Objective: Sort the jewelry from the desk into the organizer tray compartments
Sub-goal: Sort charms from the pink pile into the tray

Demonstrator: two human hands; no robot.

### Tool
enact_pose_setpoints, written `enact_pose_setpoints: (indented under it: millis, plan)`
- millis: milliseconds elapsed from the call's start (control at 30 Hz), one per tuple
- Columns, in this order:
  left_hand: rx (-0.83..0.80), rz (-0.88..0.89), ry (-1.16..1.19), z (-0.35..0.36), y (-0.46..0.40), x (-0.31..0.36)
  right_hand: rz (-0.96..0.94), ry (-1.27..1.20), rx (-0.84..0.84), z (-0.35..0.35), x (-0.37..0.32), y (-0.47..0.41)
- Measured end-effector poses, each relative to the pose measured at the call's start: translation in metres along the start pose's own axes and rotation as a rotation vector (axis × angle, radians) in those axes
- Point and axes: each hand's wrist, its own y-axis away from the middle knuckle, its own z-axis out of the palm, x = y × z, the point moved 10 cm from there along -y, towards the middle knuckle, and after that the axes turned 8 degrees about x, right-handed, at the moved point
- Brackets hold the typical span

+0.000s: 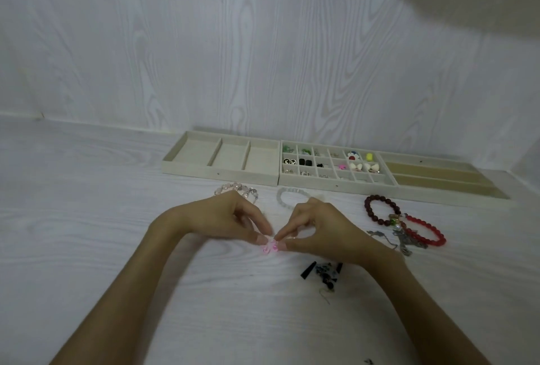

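Pink earring (pixel 270 247): on desk (pixel 117 233), pinched between left hand (pixel 233 218) and right hand (pixel 318 226) fingertips; organizer tray (pixel 336 186) straight ahead beyond, right hand nearer.

Pink trinket (pixel 269 247) half hidden under fingertips (pixel 262 238), white bracelet (pixel 287 194) behind hands (both blurred).

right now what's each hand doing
Left hand: pinching the small pink jewelry piece.
Right hand: pinching the same pink piece.

Home desk (pixel 87 218) with jewelry trays (pixel 222 173)
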Motion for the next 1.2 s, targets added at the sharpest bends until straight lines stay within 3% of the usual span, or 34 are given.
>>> enact_pose_setpoints:
  millis: [267,467,767,967,1200]
  plan:
    - [-0.028,-0.017,-0.053,0.008,0.001,0.006,0.019,0.009,0.071,-0.003,0.003,-0.001]
    - [0.079,0.004,-0.120,0.006,-0.006,0.005,0.034,-0.049,0.023,-0.001,0.004,0.001]
    - [0.152,0.033,-0.092,0.001,-0.007,0.005,0.081,-0.104,0.144,-0.014,0.003,0.000]
    - [0.321,-0.005,0.196,-0.017,-0.011,0.013,0.155,-0.270,0.498,-0.050,0.019,0.002]
    - [0.361,-0.105,0.284,-0.024,-0.005,0.010,0.202,-0.419,0.431,-0.045,0.017,0.002]
